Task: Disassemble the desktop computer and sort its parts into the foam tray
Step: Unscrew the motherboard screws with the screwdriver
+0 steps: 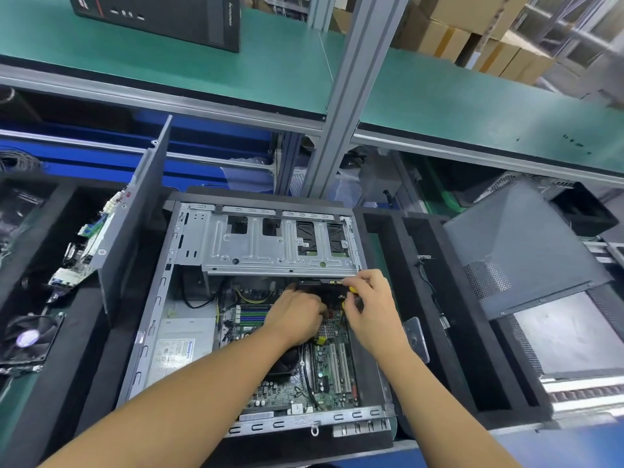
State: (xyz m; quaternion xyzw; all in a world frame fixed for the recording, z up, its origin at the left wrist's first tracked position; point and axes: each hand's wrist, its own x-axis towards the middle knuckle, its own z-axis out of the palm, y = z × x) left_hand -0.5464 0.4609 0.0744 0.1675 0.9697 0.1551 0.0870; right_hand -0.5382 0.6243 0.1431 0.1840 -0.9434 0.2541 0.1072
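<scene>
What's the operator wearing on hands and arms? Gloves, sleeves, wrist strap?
Nothing visible. The left hand and right hand have no gloves. The left forearm and right forearm are uncovered down to the frame edge, with no sleeves in view. No watch, wrist strap or rings show.

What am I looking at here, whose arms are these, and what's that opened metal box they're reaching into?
One camera, worn on a person's head, looks down at their own two bare arms. The metal box is a desktop computer lying open on its side, its green motherboard showing inside. The left hand reaches down onto the board; whether it grips anything is hidden. The right hand pinches a small yellow piece, too hidden to identify. Around the case is a black foam tray; a fan and circuit boards lie at left, a grey side panel at right.
</scene>
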